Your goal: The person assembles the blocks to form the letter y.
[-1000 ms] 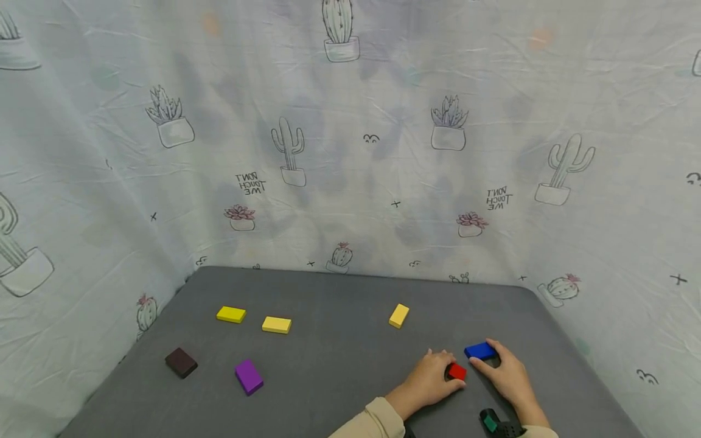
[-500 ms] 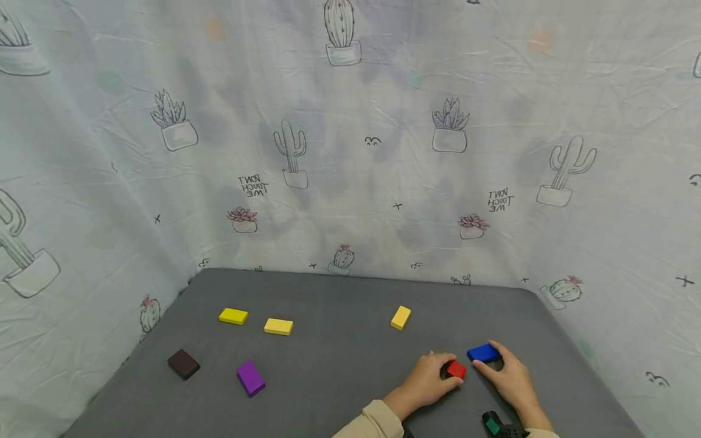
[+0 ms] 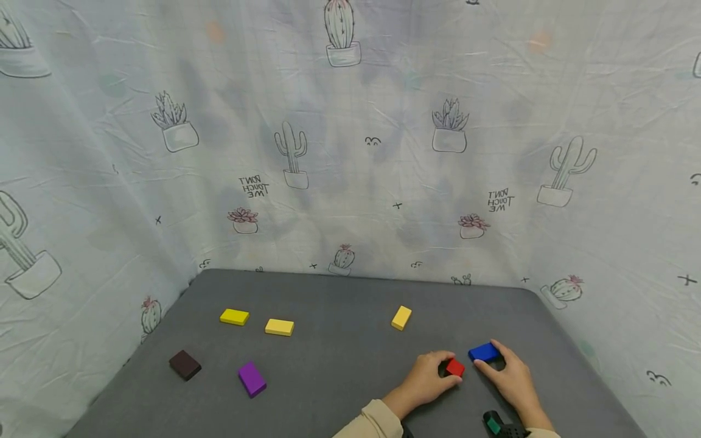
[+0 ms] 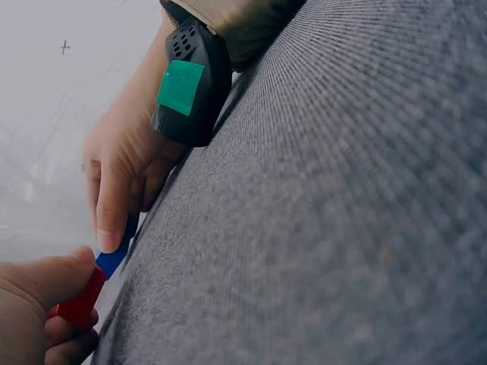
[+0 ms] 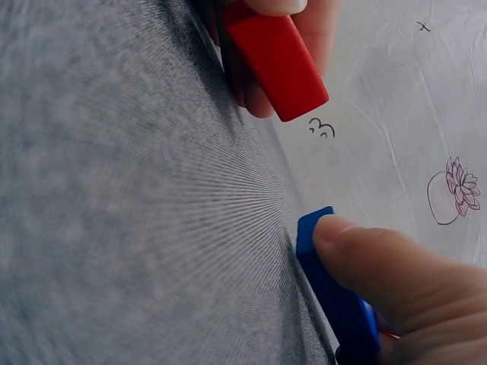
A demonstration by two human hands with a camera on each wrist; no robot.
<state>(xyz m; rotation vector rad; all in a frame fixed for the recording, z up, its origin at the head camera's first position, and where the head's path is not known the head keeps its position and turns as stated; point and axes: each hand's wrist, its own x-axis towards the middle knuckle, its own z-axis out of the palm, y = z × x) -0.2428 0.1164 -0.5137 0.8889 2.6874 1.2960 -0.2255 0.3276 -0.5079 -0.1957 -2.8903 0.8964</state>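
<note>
Between the thumb and fingers of my left hand [image 3: 424, 378] is a red rectangular block [image 3: 455, 367], at the right of the table in the head view. Just right of it, my right hand [image 3: 512, 377] pinches a blue rectangular block [image 3: 484, 352] by its long sides. In the right wrist view a thumb presses on the blue block [image 5: 335, 293], and the red block [image 5: 280, 67] shows above it, a gap between them. The left wrist view has the red block [image 4: 81, 300] under the left thumb, overlapping the blue block [image 4: 112, 260] behind.
Two yellow blocks [image 3: 234, 317] [image 3: 280, 327] lie at the back left of the grey table [image 3: 339, 353], and another yellow block [image 3: 401, 317] at the back, right of centre. A dark brown block [image 3: 185, 365] and a purple block [image 3: 252, 379] lie at the left. A cactus-print curtain [image 3: 372, 201] surrounds the table.
The left hand has drawn slightly left with the red block, whose top shows more. The right hand holds the blue block almost unmoved; the head view has shifted a little.
</note>
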